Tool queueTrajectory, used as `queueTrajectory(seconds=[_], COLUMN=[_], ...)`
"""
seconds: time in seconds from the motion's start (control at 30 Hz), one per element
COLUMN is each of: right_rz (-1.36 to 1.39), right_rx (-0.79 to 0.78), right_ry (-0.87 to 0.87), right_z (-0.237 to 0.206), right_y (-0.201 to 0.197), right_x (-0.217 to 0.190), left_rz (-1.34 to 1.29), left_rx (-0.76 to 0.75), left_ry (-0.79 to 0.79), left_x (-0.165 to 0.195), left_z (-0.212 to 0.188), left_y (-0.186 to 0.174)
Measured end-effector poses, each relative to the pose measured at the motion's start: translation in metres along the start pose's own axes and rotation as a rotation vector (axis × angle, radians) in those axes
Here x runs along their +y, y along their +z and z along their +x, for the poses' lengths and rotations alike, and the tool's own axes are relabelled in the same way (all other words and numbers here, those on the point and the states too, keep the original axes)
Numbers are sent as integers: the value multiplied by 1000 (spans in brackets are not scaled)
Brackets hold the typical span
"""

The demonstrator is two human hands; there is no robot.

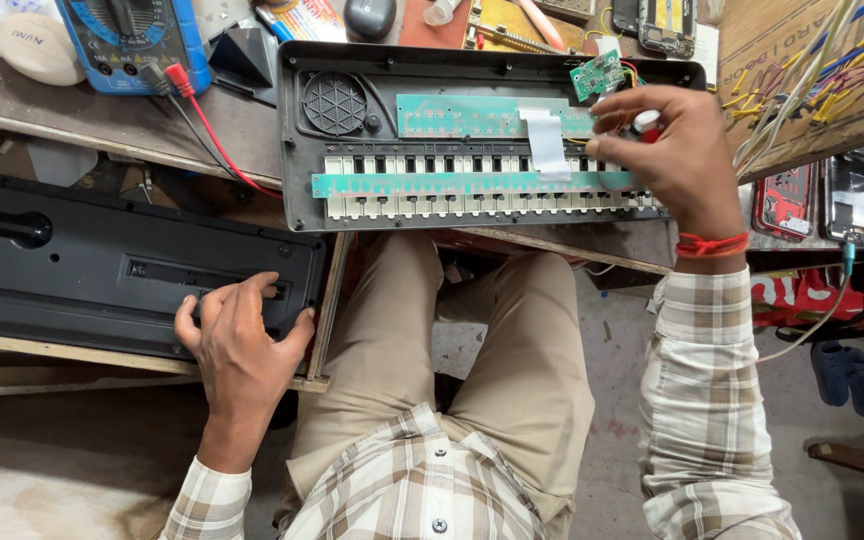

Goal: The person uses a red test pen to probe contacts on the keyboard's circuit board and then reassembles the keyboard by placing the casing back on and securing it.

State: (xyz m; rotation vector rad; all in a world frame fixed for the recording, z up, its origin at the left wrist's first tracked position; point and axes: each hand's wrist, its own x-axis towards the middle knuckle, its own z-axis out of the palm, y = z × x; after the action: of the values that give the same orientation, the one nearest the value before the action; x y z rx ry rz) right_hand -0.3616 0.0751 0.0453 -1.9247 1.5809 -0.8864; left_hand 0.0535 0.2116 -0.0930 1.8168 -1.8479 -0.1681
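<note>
An opened black keyboard shell point(297, 140) lies on the workbench, showing white keys, two green circuit strips point(452, 184) and a round speaker grille point(335, 103). My right hand point(674, 155) is over its right end, fingers closed around a small tool with a red and white handle point(647, 122), close to a small green board point(598, 75) with coloured wires. My left hand point(244, 340) rests with spread fingers on the black plastic back cover point(72, 270) lying at the left on a lower shelf.
A blue multimeter point(127, 35) with red and black leads sits at the back left. Bundled coloured wires point(812, 80) run across the right side. Phones point(817, 200) lie at the right edge. A white ribbon cable point(547, 140) crosses the keyboard.
</note>
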Motion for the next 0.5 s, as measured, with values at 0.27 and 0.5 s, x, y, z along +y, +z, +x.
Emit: queueTrajectory(seconds=[0.27,0.5], right_rz=[-585,-458], right_rx=[53,-30], right_ry=[-154,-114], right_z=[2,3], right_y=[6,0], right_x=[1,-4], left_rz=[-11,-12], left_rx=[-10,-9], left_ry=[0,-8], left_x=[-1,0], left_z=[0,0], left_y=[0,0])
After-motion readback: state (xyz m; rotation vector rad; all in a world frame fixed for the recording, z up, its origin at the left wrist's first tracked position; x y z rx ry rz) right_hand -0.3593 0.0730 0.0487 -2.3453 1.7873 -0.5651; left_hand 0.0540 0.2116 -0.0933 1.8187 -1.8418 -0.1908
